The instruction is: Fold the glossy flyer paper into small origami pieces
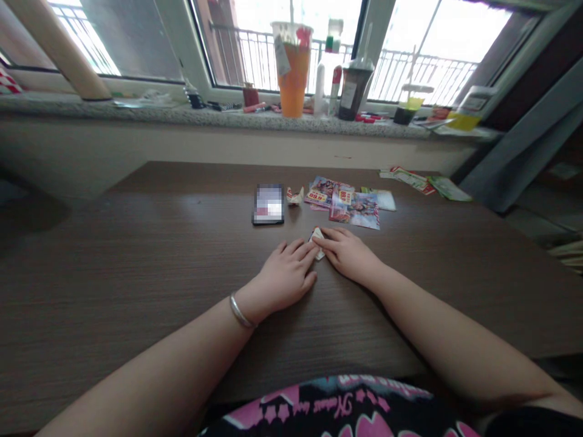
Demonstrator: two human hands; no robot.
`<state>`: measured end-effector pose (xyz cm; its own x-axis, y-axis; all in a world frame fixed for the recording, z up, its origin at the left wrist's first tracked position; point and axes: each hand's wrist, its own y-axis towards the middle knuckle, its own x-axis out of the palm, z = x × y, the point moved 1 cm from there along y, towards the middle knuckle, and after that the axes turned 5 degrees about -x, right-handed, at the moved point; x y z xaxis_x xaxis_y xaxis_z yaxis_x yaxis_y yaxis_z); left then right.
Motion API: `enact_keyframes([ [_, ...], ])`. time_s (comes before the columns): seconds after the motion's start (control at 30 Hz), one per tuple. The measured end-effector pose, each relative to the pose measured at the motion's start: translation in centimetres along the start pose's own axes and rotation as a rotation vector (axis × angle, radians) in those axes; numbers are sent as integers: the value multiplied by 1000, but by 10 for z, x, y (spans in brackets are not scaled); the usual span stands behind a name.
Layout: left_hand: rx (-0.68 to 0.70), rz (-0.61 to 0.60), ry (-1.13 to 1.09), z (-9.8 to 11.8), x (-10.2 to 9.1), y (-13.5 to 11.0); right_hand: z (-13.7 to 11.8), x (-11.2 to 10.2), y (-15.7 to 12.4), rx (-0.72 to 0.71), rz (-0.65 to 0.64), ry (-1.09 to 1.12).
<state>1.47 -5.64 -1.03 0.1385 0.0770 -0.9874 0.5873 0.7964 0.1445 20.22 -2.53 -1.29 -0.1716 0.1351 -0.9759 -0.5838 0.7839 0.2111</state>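
My left hand (pixel 286 276) and my right hand (pixel 348 252) rest side by side on the brown wooden table (pixel 136 273). Between their fingertips lies a small folded piece of printed paper (pixel 317 236), mostly covered by the fingers. Both hands press it flat against the table, fingers together. A silver bangle (pixel 240 312) sits on my left wrist. A little beyond the hands lie a dark phone (pixel 268 204), a small folded paper shape (pixel 294 195) and several colourful printed leaflets (pixel 348 203).
More leaflets (pixel 426 181) lie at the table's far right. The stone windowsill (pixel 182 114) behind holds an orange drink cup (pixel 292 68), a dark drink cup (pixel 353 88), bottles and small items. A cardboard tube (pixel 59 48) leans at the left.
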Motion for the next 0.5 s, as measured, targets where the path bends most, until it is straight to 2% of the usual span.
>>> enact_keyframes([
  [0.17, 2, -31, -14, -5, 1, 1, -9, -5, 0, 34, -48, -70],
  [0.5, -12, -100, -43, -6, -4, 2, -3, -1, 6, 111, -121, -55],
])
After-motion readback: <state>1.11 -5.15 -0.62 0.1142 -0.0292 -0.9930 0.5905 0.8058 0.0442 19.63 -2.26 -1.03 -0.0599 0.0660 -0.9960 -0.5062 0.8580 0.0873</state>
